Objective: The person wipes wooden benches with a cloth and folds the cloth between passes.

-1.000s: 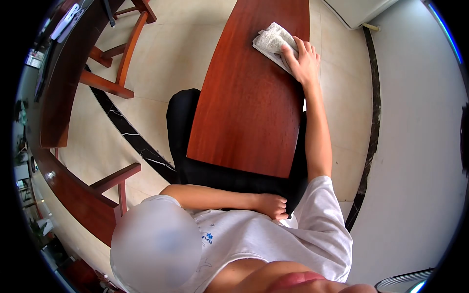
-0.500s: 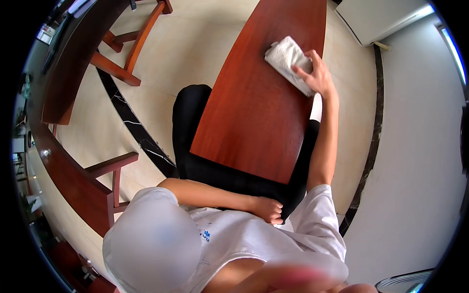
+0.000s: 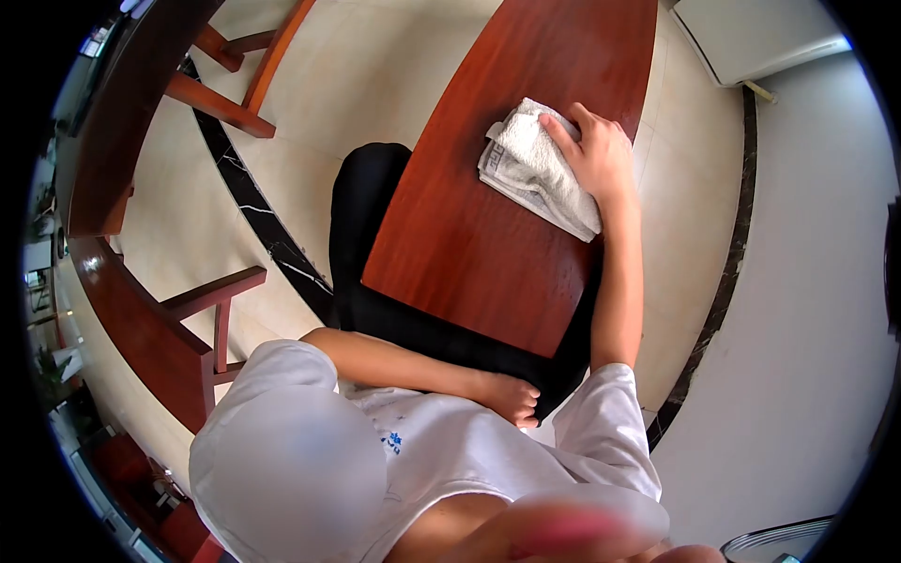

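Note:
A folded light grey towel (image 3: 540, 174) with a patterned border lies on the reddish-brown wooden table (image 3: 469, 253). From above, my right hand (image 3: 599, 155) grips its right part, with the thumb stretched across the cloth and the fingers partly bent over it. Part of the cloth under the palm is hidden. My left hand (image 3: 512, 400) rests against my lap in front of the white shirt, its fingers curled into a loose fist with nothing showing in it.
The table's narrow near end sits between my legs (image 3: 361, 211). Wooden chairs (image 3: 221, 103) and a long wooden piece (image 3: 141, 324) stand to the left. A white wall (image 3: 779, 281) runs along the right, with a white appliance-like box (image 3: 751, 38) at the far right.
My right hand has drawn the towel nearer to me along the table, and the towel looks more bunched. My left hand stays in my lap. The view has shifted slightly.

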The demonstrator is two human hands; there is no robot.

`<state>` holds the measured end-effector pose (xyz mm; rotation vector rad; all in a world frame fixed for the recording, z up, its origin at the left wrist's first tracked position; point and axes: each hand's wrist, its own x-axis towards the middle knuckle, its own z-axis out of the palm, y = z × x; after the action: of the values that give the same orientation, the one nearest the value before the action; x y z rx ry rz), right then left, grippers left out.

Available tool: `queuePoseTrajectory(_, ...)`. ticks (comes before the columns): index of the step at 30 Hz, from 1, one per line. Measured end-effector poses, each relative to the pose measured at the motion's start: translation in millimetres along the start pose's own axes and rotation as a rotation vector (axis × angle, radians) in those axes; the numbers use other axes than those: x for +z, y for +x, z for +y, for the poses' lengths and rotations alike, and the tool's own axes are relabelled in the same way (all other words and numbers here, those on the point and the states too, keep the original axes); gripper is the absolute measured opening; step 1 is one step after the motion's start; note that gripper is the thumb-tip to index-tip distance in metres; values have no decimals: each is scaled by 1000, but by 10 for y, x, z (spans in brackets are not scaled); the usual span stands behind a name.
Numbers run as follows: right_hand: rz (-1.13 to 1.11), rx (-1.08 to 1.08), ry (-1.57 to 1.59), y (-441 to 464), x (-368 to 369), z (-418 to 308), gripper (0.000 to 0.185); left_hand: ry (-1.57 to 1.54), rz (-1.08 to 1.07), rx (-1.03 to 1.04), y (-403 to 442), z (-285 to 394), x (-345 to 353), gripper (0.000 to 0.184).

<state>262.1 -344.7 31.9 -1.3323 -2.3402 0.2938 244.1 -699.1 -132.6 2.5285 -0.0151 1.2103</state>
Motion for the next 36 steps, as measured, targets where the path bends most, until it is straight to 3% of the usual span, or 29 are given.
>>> queuePoseTrajectory(17,-3,-95,-129,2,2,-122,56,-11,4,-16,20,-26,8,23)
queuePoseTrajectory(19,-6,-89,-144,-15,1,-142,55,4,-87,-19,-27,-4,37,27)
queuePoseTrajectory(29,114,-111,-339,-324,162,-393,43,-26,-117,-32,7,-32,-26,28)
queuePoseTrajectory(36,55,-157,-226,-305,160,-338,44,28,-135,-13,-3,74,16,21)
